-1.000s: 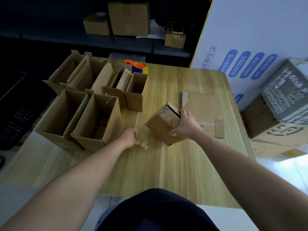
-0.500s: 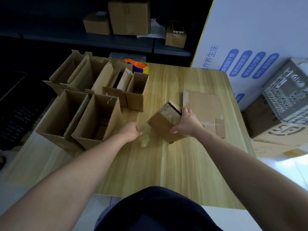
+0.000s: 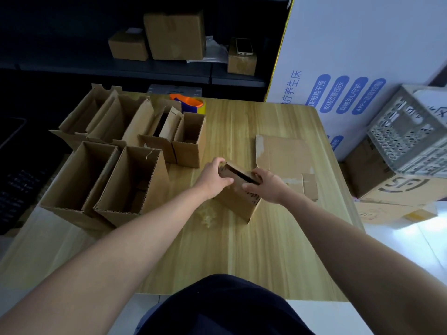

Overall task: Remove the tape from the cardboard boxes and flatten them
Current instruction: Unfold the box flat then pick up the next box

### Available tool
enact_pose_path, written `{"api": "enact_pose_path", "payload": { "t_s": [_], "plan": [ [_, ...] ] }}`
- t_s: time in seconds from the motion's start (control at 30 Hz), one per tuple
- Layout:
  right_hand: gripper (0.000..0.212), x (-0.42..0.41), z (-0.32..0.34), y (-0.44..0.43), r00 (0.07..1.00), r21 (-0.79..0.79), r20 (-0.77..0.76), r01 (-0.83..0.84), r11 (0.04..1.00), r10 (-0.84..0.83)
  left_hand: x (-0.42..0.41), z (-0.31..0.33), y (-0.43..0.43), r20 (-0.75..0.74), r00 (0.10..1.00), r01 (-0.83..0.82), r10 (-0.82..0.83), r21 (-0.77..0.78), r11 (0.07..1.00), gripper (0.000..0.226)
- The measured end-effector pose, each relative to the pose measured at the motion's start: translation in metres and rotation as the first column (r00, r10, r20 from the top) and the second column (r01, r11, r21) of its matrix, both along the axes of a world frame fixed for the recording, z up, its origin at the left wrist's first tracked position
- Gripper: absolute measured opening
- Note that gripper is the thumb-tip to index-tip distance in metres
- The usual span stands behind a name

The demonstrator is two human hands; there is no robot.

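one box in your hands, one sheet flat, a whole cluster left to do

your left hand [image 3: 212,180] and right hand [image 3: 266,187] both curl over the top edges of the small box [image 3: 238,201], which stands mid-table with its top slit open. a wad of clear tape [image 3: 208,215] lies just beside it, so it looks stripped and ready to collapse. one flattened cardboard sheet [image 3: 283,155] lies just beyond your right hand. about six open boxes [image 3: 130,182] stand upright at the left, none flattened; whether they carry tape you cannot tell. you work on a light wooden table [image 3: 266,250], with an orange tape dispenser [image 3: 188,102] at its far edge. behind are a dark shelf [image 3: 169,68] holding more boxes, a white printed panel [image 3: 362,56] and a grey crate [image 3: 411,139].
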State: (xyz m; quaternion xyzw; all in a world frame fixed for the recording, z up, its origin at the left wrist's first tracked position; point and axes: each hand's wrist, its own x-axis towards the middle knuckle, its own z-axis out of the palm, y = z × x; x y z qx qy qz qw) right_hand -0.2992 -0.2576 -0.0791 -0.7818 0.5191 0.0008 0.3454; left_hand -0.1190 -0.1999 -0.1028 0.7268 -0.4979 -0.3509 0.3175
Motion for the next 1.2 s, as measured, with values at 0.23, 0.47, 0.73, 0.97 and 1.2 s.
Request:
{"api": "enact_pose_path", "payload": {
  "t_s": [0.23,0.47,0.73,0.97,1.2],
  "plan": [
    [0.054,-0.014,-0.003,-0.002,0.978,0.077,0.133,0.152,0.985,-0.162,-0.008,-0.003,0.001,-0.124,0.992,-0.006,0.000,-0.041,0.999,0.049],
    [0.034,-0.010,0.007,-0.002,0.982,-0.060,0.067,0.178,0.982,-0.174,-0.013,0.006,-0.006,-0.302,0.943,-0.126,0.138,0.058,0.990,0.039],
    [0.012,0.000,0.024,-0.003,0.971,-0.407,-0.128,0.136,0.903,-0.204,-0.016,0.020,-0.014,-0.395,0.882,-0.219,0.256,0.139,0.966,0.028],
    [0.021,0.012,0.040,0.000,0.962,-0.536,-0.252,-0.048,0.843,-0.106,-0.018,0.030,-0.019,-0.404,0.832,-0.303,0.381,0.244,0.921,0.060],
    [0.018,0.016,0.028,0.009,0.987,-0.516,-0.158,-0.048,0.855,-0.040,-0.024,0.028,-0.019,0.011,0.965,-0.253,0.261,0.292,0.922,0.027]
  ]
}}
